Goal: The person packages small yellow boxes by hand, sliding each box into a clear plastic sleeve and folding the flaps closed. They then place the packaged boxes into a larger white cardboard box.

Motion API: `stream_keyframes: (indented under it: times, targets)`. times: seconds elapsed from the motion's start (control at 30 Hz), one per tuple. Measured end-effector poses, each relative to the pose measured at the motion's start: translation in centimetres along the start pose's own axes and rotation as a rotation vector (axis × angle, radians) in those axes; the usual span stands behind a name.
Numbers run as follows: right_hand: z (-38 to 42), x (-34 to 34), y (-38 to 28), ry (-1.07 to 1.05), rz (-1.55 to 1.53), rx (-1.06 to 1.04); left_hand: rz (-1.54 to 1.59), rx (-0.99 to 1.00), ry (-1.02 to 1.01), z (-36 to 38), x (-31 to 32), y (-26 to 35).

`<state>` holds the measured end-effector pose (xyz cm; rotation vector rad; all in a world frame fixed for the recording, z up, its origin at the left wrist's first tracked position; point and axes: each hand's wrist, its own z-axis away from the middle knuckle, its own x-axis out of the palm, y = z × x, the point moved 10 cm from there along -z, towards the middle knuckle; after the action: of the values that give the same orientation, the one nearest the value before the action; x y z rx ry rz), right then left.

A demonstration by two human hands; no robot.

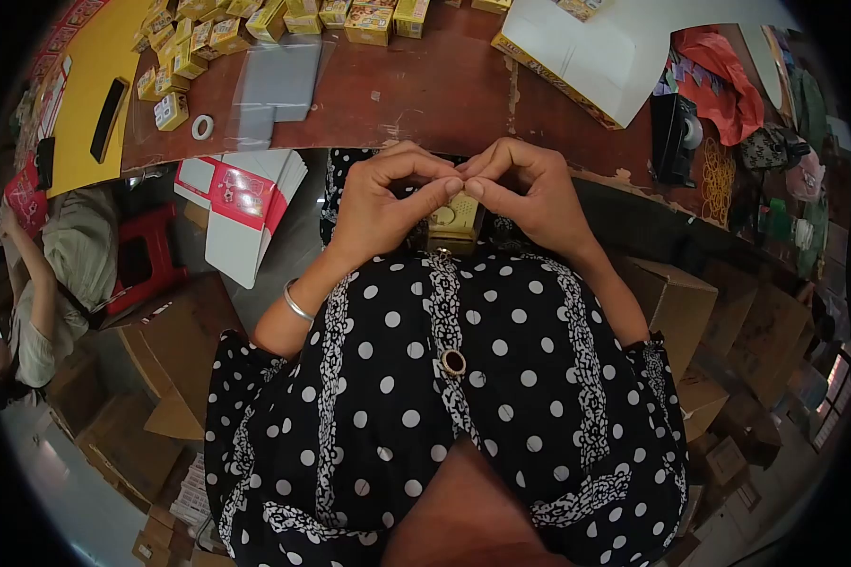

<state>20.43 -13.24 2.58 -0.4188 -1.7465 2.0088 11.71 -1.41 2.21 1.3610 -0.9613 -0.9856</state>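
Note:
My left hand [388, 197] and my right hand [531, 194] meet at the table's front edge. Thumb and forefinger of each are pinched, with the tips almost touching. Whatever lies between the fingertips is too small or hidden to make out. Just below them, close to my body, is a small yellow box [455, 225], partly covered by the hands. Its support is hidden. A silver bangle [298, 300] circles my left wrist.
Several small yellow boxes [369, 24] are piled at the back of the brown table [425, 85]. Clear plastic sleeves [279, 80], a white tape ring [201, 127], an open white carton [577, 47], a tape dispenser [673, 142] and rubber bands [717, 184] lie around. A person [61, 255] sits left.

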Motion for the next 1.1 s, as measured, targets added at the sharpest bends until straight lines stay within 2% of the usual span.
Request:
stream_keyframes:
  times: [0.07, 0.13, 0.17, 0.23, 0.3, 0.33, 0.4, 0.47, 0.53, 0.57, 0.63, 0.67, 0.73, 0.77, 0.8, 0.83, 0.9, 0.93, 1.0, 1.1]
  targets:
    - [0.2, 0.0, 0.2, -0.010, 0.009, -0.008, 0.000, 0.074, -0.012, 0.2, 0.0, 0.3]
    - [0.7, 0.0, -0.5, -0.021, 0.115, -0.198, 0.000, 0.149, -0.025, 0.6, -0.2, 0.3]
    - [0.9, 0.0, -0.1, -0.019, 0.115, -0.198, 0.007, 0.173, -0.066, 0.9, -0.2, 0.1]
    - [1.6, -0.1, -0.6, 0.019, 0.138, -0.345, 0.013, 0.199, -0.107, 1.4, 0.3, -0.1]
    - [2.3, -0.2, -0.1, 0.048, 0.204, -0.406, 0.289, 0.000, -0.097, 2.0, 0.9, -1.9]
    - [2.7, -0.4, -0.4, 0.078, 0.271, -0.469, 0.288, 0.001, -0.099, 2.1, 0.9, -2.1]
    - [2.9, -0.4, -0.5, 0.086, 0.302, -0.484, 0.353, -0.081, -0.174, 2.3, 1.6, -3.1]
    - [3.5, -0.7, -1.3, 0.109, 0.348, -0.500, 0.316, -0.080, -0.172, 2.0, 1.6, -2.7]
    - [3.9, -1.2, -2.8, 0.098, 0.424, -0.432, 0.205, -0.094, -0.169, 1.3, 1.5, -2.3]
    - [4.6, -2.6, -4.2, 0.172, 0.496, -0.435, 0.236, -0.048, -0.144, 0.8, 1.4, -1.8]
    - [7.1, -9.7, -5.7, 0.594, 0.189, -0.443, 0.247, 0.034, -0.104, 0.2, 1.4, -0.5]
    - [9.8, -15.3, -6.6, 0.856, 0.451, -0.438, 0.273, 0.014, -0.105, 0.0, 1.5, -0.7]
    - [15.3, -24.8, -6.1, 1.244, 0.192, -0.397, 0.293, -0.041, -0.094, -0.1, 1.6, -1.3]
    - [17.0, -28.5, -5.5, 1.291, 0.334, -0.309, 0.262, -0.045, -0.107, -0.2, 2.0, -1.2]
    - [18.5, -31.5, -4.5, 1.327, 0.469, -0.214, 0.229, -0.051, -0.111, -0.3, 2.1, -1.2]
    - [19.6, -33.5, -3.6, 1.345, 0.477, -0.223, 0.196, -0.049, -0.131, -0.4, 2.2, -1.9]
    - [18.3, -35.6, -0.5, 1.129, 0.540, 0.099, 0.206, -0.055, -0.139, -0.5, 2.6, -1.9]
    - [18.4, -35.9, -0.4, 1.133, 0.543, 0.097, 0.207, -0.074, -0.135, -0.5, 2.8, -2.1]
    - [17.1, -35.3, 2.4, 0.993, 0.402, 0.242, 0.189, -0.065, -0.133, -0.6, 2.9, -2.0]
    - [16.6, -34.9, 3.4, 0.955, 0.340, 0.299, 0.202, -0.083, -0.126, -0.5, 2.8, -2.2]
